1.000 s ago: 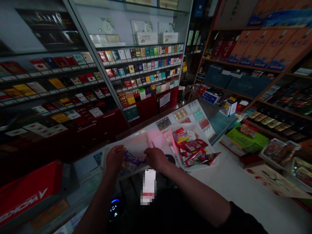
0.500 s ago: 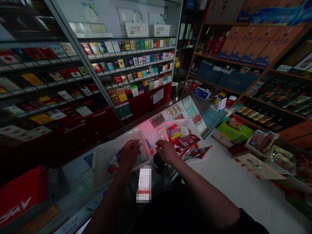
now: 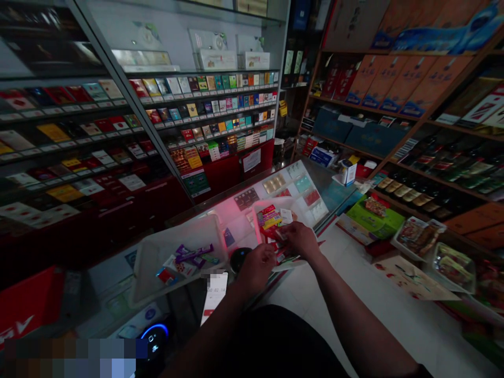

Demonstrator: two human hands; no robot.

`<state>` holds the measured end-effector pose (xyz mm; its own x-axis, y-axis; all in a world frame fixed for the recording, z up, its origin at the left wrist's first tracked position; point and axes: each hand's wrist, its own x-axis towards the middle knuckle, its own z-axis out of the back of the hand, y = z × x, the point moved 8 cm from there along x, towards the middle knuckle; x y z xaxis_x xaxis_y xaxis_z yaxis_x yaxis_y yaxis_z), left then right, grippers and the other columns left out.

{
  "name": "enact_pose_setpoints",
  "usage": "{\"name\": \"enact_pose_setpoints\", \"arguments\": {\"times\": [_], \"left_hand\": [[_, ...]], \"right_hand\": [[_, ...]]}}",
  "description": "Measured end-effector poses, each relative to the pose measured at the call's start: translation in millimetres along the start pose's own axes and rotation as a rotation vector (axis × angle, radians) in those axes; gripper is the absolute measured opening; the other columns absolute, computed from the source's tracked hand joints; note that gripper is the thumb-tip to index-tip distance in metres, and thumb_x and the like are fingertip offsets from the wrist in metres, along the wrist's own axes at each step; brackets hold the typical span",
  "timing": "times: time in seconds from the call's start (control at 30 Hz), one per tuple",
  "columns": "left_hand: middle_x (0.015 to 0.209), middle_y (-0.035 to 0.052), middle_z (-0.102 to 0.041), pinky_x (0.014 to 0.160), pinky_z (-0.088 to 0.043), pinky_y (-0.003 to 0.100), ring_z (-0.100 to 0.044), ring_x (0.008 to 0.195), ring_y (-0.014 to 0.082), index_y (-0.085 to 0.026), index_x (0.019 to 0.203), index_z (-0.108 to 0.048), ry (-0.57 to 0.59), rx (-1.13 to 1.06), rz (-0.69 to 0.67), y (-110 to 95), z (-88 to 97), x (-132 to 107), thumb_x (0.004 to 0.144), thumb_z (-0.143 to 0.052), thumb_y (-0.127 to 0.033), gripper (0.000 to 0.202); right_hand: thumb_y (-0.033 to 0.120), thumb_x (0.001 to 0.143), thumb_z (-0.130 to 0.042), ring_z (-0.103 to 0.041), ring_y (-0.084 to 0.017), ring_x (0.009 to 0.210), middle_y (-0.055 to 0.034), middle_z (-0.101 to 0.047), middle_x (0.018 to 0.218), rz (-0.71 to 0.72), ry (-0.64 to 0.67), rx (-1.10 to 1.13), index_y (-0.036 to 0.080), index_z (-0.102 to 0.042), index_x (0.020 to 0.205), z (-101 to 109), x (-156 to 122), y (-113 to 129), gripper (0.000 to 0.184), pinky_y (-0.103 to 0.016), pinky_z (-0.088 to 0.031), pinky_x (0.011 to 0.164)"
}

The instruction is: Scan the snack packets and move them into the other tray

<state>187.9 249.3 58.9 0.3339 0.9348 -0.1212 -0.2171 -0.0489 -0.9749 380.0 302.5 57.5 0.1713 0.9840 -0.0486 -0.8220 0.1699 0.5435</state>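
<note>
Over the right white plastic bin (image 3: 256, 223), my right hand (image 3: 301, 240) is closed, its fingertips pinching a red snack packet (image 3: 279, 237) among other wrapped snacks. My left hand (image 3: 258, 269) is at the bin's near left side, fingers curled together; whatever they hold is hidden. A yellow and red packet (image 3: 270, 216) and a white one (image 3: 286, 216) lie toward the bin's far side. In the left white bin (image 3: 142, 262) are purple-wrapped sticks (image 3: 192, 255) and a blue and red packet (image 3: 165, 275). A round black object (image 3: 239, 259) sits between the bins.
Both bins rest on a glass counter (image 3: 214, 202) with cigarette packs beneath. A phone (image 3: 216, 294) lies before me, and a dark device with a blue light ring (image 3: 154, 336) is nearer. A red box (image 3: 29, 299) stands left. Stocked shelves (image 3: 220, 97) rise behind.
My left hand has moved right from the left bin to the right bin's edge. My right hand has moved right, over the snacks. The view has shifted slightly.
</note>
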Motion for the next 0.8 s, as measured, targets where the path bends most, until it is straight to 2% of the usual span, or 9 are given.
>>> {"name": "enact_pose_setpoints", "arguments": {"times": [0.17, 0.23, 0.37, 0.5, 0.63, 0.8], "left_hand": [[0.112, 0.0177, -0.07, 0.093, -0.046, 0.039, -0.066, 0.103, 0.0293, -0.018, 0.118, -0.066, -0.093, 0.366, -0.061, 25.4, -29.3, -3.8, 0.087, -0.053, -0.026, 0.035], [0.114, 0.0225, -0.069, 0.095, -0.045, 0.041, -0.065, 0.104, 0.0327, -0.014, 0.127, -0.063, -0.105, 0.481, -0.037, 33.5, -38.5, -3.4, 0.087, -0.052, -0.025, 0.042], [0.111, 0.029, -0.066, 0.092, -0.045, 0.043, -0.066, 0.099, 0.0347, -0.003, 0.134, -0.057, -0.045, 0.728, 0.01, 38.0, -58.9, 3.1, 0.091, -0.047, -0.026, 0.049], [0.113, 0.0255, -0.065, 0.093, -0.046, 0.041, -0.064, 0.103, 0.032, -0.006, 0.128, -0.057, 0.032, 0.936, 0.102, 31.9, -73.1, 9.3, 0.095, -0.046, -0.034, 0.045], [0.116, 0.0225, -0.065, 0.091, -0.046, 0.038, -0.063, 0.104, 0.0291, -0.006, 0.126, -0.056, 0.03, 1.053, 0.187, 19.7, -78.5, 13.0, 0.096, -0.043, -0.024, 0.038], [0.108, 0.0222, -0.067, 0.088, -0.047, 0.041, -0.064, 0.102, 0.0314, -0.006, 0.113, -0.063, 0.036, 1.068, 0.195, 14.9, -80.4, 23.6, 0.093, -0.045, -0.018, 0.03]], "right_hand": [[0.027, 0.086, -0.056, -0.069, -0.024, 0.089, -0.011, -0.074, 0.098, -0.121, 0.051, -0.149, 0.021, -0.072, 0.105, 3.6, -1.0, -51.6, 0.025, -0.029, -0.044, 0.072], [0.024, 0.084, -0.056, -0.069, -0.024, 0.091, -0.0111, -0.074, 0.099, -0.122, 0.07, -0.167, 0.023, -0.072, 0.107, 4.0, -1.1, -59.8, 0.027, -0.03, -0.045, 0.071], [0.023, 0.085, -0.054, -0.069, -0.026, 0.095, -0.0127, -0.074, 0.102, -0.108, 0.122, -0.18, 0.023, -0.072, 0.107, 5.0, 0.8, -65.3, 0.029, -0.031, -0.046, 0.074], [0.028, 0.089, -0.052, -0.068, -0.026, 0.1, -0.0135, -0.073, 0.108, -0.087, 0.19, -0.202, 0.022, -0.07, 0.109, 4.9, 4.9, -66.9, 0.028, -0.032, -0.047, 0.078], [0.031, 0.091, -0.051, -0.069, -0.025, 0.101, -0.0143, -0.072, 0.11, -0.078, 0.255, -0.26, 0.019, -0.067, 0.114, 1.7, 9.2, -70.9, 0.03, -0.031, -0.048, 0.08], [0.029, 0.088, -0.054, -0.069, -0.027, 0.096, -0.016, -0.073, 0.106, -0.037, 0.329, -0.315, 0.018, -0.069, 0.109, -6.8, 11.6, -75.1, 0.028, -0.032, -0.047, 0.075]]}}
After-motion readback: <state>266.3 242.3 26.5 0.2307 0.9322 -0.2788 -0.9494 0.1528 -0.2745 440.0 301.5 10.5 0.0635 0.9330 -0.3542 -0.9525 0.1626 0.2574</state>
